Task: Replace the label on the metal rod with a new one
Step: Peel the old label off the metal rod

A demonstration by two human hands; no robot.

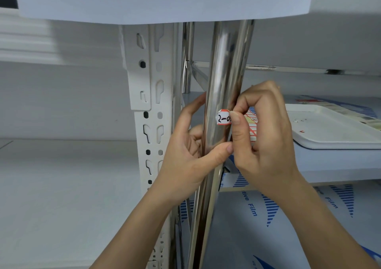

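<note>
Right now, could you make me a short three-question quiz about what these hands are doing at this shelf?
1. True or false: the left hand grips the metal rod.
2. What does the right hand pinch: A) the label on the rod, B) the white tray, C) the white slotted post?
3. What characters show on the label?

Key: 1 true. 2 A. 3 "2-0", the rest hidden by the thumb.
</note>
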